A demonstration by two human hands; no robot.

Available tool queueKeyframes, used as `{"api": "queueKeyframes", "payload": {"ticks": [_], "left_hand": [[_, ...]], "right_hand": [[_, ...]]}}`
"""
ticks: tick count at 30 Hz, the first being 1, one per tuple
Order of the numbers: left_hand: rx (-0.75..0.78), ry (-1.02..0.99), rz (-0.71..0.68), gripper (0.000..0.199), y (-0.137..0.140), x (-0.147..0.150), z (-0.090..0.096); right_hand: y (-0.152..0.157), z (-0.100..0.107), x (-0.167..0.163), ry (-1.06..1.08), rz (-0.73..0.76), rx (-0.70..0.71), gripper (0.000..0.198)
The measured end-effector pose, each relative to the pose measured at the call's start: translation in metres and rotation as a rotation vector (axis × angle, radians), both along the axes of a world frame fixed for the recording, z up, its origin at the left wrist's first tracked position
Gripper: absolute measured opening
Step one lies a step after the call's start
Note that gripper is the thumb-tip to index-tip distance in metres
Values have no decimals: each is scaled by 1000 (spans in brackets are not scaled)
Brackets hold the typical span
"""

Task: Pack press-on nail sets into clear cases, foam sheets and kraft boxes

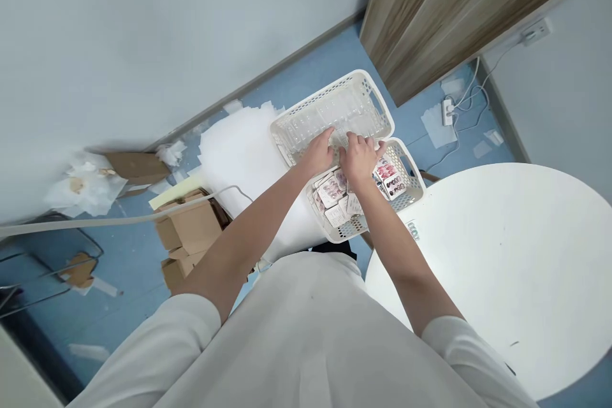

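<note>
Two white plastic baskets stand side by side in front of me. The far basket (306, 104) holds stacked clear plastic cases (325, 116). In the near basket (412, 169) lie many small cards (331, 192) with rows of pink, red and dark nail-like pieces. My left hand (318, 154) is over the rim between the baskets, its fingers reaching toward the clear cases with a gap between thumb and forefinger. Close to its right, my right hand (359, 156) has its fingers spread above the same rim and covers part of the cards. No held object shows in either hand.
A white round table (507, 255) is at the right. The baskets rest on a white-covered surface (239, 153). Cardboard boxes (194, 229) and a pale cable (119, 223) lie left. A wooden cabinet (430, 6) and a power strip (447, 112) are at the far right.
</note>
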State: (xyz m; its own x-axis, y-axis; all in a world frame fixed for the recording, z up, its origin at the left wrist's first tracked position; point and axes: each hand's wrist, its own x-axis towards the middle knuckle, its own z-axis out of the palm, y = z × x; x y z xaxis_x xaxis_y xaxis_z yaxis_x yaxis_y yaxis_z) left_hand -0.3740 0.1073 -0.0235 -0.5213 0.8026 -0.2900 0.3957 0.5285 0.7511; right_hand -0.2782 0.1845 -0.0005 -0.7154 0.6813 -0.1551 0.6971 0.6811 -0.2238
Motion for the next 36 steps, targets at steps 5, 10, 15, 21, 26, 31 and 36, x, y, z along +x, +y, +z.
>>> {"api": "queueKeyframes", "payload": {"ticks": [5,10,15,21,26,31,36], "left_hand": [[46,-26,-17,57,3,-2,-11],[114,-101,0,60,1,-2,-23],[116,-162,13,63,-3,0,-25],[168,-92,84,62,-23,6,1],[306,-157,218,78,-55,23,35],[340,-608,212,69,-89,52,60],[262,-877,70,41,-114,90,82]], "right_hand": [[7,-6,-6,-13,57,15,26],[6,-12,-11,-21,54,24,20],[6,-18,-18,-36,25,19,18],[0,4,-8,81,-28,-76,23],[-23,41,29,341,-117,-384,28],[-67,63,87,673,-291,-780,31],[-118,73,151,872,-492,-907,33]]}}
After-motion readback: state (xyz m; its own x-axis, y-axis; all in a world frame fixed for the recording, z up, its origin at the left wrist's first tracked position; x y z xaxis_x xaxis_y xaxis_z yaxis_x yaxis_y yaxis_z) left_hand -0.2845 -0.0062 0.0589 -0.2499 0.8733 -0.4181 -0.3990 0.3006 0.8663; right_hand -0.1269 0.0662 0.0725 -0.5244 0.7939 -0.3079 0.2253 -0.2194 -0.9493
